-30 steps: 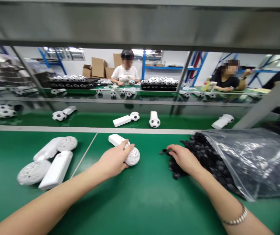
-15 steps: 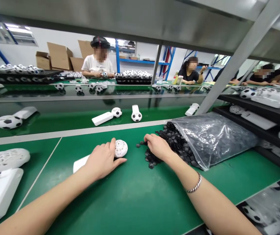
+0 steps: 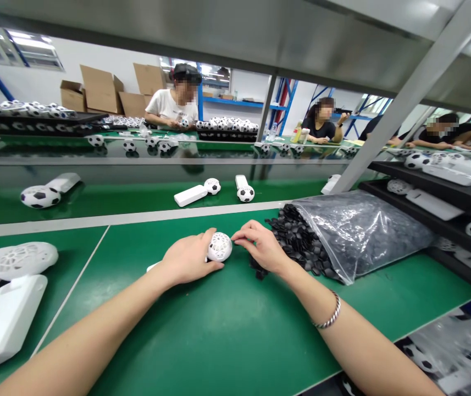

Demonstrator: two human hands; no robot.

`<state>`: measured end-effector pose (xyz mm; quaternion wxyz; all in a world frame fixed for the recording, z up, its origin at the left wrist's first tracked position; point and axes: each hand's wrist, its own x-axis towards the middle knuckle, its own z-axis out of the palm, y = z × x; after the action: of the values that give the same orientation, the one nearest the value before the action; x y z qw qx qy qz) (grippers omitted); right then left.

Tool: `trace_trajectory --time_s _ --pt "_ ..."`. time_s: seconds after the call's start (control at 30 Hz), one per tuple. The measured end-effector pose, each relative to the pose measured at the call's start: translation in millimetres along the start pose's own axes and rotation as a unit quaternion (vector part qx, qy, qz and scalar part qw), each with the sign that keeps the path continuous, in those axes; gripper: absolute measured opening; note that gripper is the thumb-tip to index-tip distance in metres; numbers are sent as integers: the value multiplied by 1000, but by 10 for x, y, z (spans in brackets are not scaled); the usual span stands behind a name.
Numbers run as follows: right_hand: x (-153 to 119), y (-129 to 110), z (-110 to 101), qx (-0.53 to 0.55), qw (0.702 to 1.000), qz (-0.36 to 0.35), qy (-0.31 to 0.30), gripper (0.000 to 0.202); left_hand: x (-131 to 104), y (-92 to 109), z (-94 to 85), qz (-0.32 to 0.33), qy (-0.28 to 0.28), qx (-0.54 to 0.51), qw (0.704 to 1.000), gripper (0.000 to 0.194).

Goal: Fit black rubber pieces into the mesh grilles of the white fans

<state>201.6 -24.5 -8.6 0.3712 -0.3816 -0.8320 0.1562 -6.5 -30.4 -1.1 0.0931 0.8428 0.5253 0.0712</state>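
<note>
My left hand (image 3: 192,256) is closed around a white handheld fan (image 3: 220,247), its round slotted head showing past my fingers. Most of the fan's handle is hidden under that hand, which rests at the green table. Just right of the fan head, my right hand (image 3: 260,245) has thumb and forefinger pinched together, close to the head's edge. Whatever is between those fingertips is too small to make out. A heap of small black patches (image 3: 297,236) spills out behind my right hand from a clear plastic bag (image 3: 367,236).
Behind a pale strip, a green conveyor belt (image 3: 156,206) carries football-patterned fans (image 3: 40,196). Plain white fans (image 3: 10,319) lie at left. Black trays of fans (image 3: 428,201) are stacked at right, beside a slanted metal post (image 3: 404,93). Co-workers sit across the line.
My right hand has moved left from the black patches to the fan head, fingers pinched. My left hand and its fan have shifted slightly right. Fans on the belt have travelled right.
</note>
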Motion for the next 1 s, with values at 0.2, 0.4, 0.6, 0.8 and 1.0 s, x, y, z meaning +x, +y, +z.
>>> trace_trajectory --time_s 0.2,0.4,0.6,0.8,1.0 --pt "-5 -181 62 50 999 16 -5 5 -18 -7 17 -1 23 -17 1000 91" --pt "-27 -221 152 22 997 -25 -70 8 -51 10 -14 11 34 -38 999 73" --pt "-42 -201 203 63 997 25 -22 5 -43 -6 -25 10 41 -59 997 61" --pt "-41 -129 262 145 984 90 -48 40 -38 -14 -44 1 33 -75 997 60" --pt "-36 -66 306 154 983 79 -60 39 -27 -19 -68 -10 18 -98 995 59"
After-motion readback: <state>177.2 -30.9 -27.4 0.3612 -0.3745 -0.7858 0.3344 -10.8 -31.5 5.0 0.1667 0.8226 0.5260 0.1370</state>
